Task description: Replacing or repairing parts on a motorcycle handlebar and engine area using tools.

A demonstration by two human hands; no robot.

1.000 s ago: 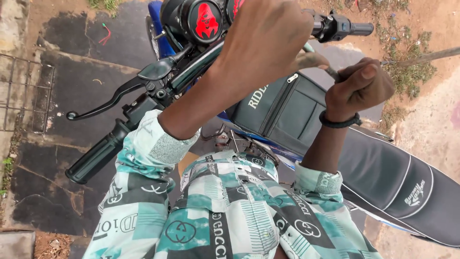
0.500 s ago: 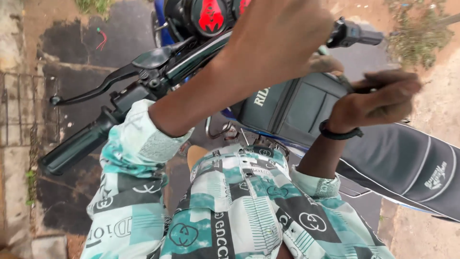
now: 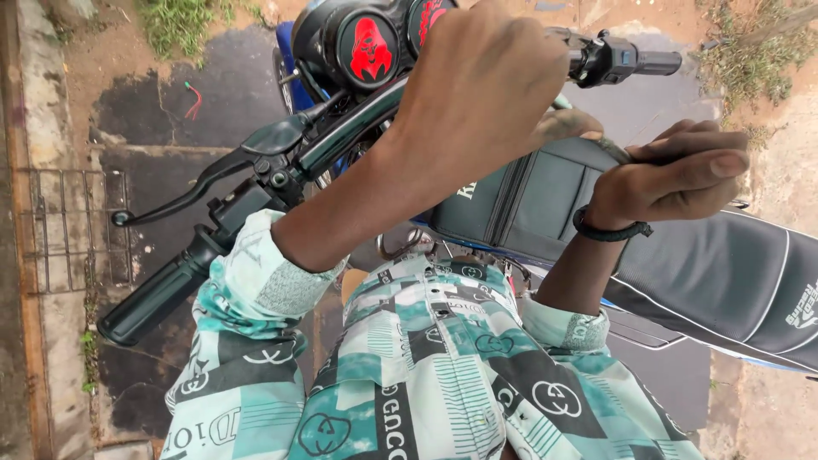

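Gripping something small and dark with curled fingers, the right hand (image 3: pixel 673 175) hovers over the tank bag (image 3: pixel 528 200), while the left hand (image 3: pixel 481 89), fingers closed, blocks the handlebar (image 3: pixel 349 136).

I see a loose shirt (image 3: pixel 443 375) in teal, white and black patches, covered with printed logos and letters, buttoned down the front. Both sleeves are pushed up the forearms. A black braided wristband (image 3: pixel 609 230) circles the right wrist.
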